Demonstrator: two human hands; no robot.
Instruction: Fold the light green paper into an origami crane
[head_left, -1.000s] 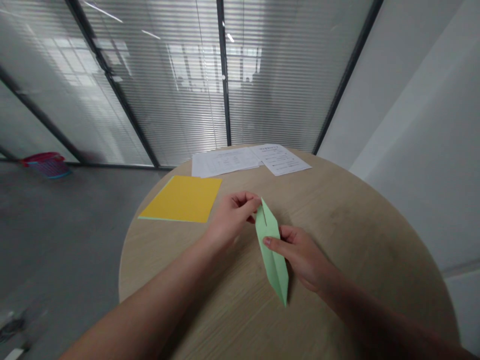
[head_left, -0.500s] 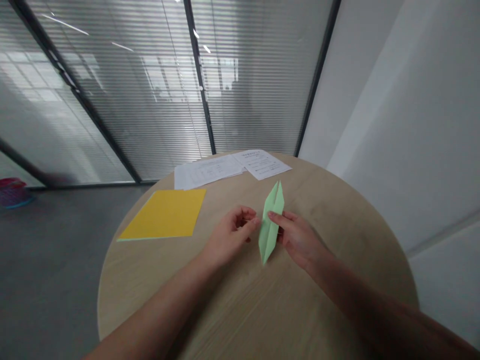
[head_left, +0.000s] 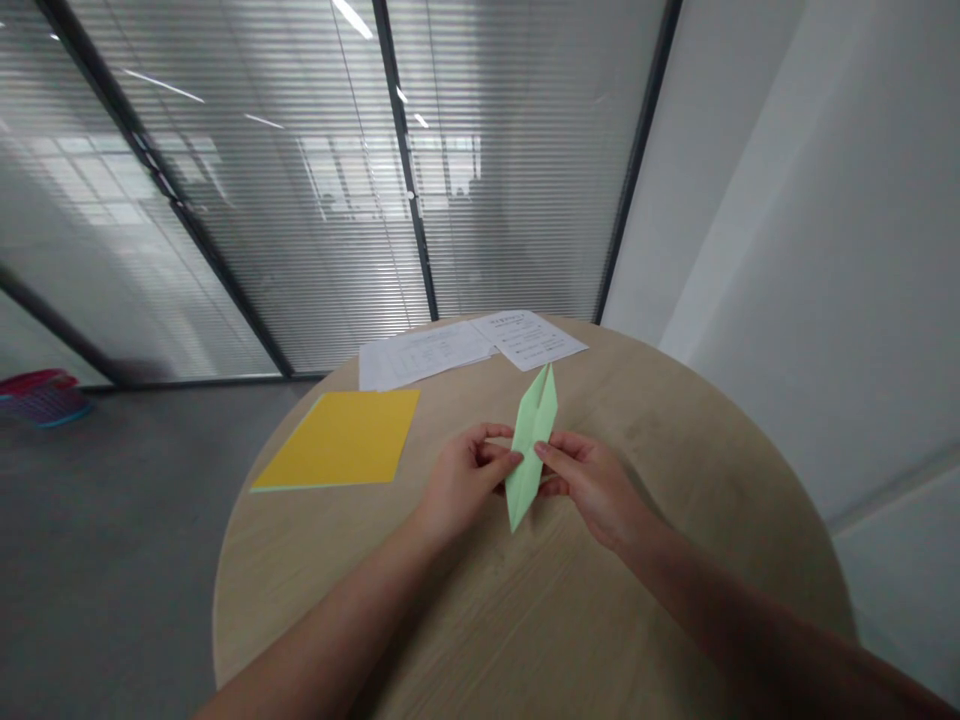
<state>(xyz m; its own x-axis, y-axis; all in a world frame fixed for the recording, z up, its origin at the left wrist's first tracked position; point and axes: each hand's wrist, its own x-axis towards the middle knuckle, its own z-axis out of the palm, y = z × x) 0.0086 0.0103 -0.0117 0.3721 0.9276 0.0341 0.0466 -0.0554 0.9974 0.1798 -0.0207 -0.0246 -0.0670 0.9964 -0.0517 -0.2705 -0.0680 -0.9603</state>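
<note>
Between my hands is a pale green sheet of folded paper (head_left: 531, 425), long and narrow with pointed ends and a crease down its length. It is held above the table, tilted, its far tip leaning slightly right. My left hand (head_left: 472, 475) pinches its left edge, thumb on the near face. My right hand (head_left: 589, 480) grips the right edge, with the thumb pressed on the front near the middle crease. The fingers behind the paper are partly hidden.
On the round wooden table (head_left: 465, 620), a stack of yellow paper (head_left: 341, 437) with a green edge lies to the left. Printed white sheets (head_left: 427, 355) lie at the back. Beyond stand glass panels with blinds (head_left: 330, 250); a basket (head_left: 49, 398) is on the floor at far left.
My left hand has closed on the folded paper's left edge, where before it was apart from it. The paper has shifted slightly left, and the view has moved a little.
</note>
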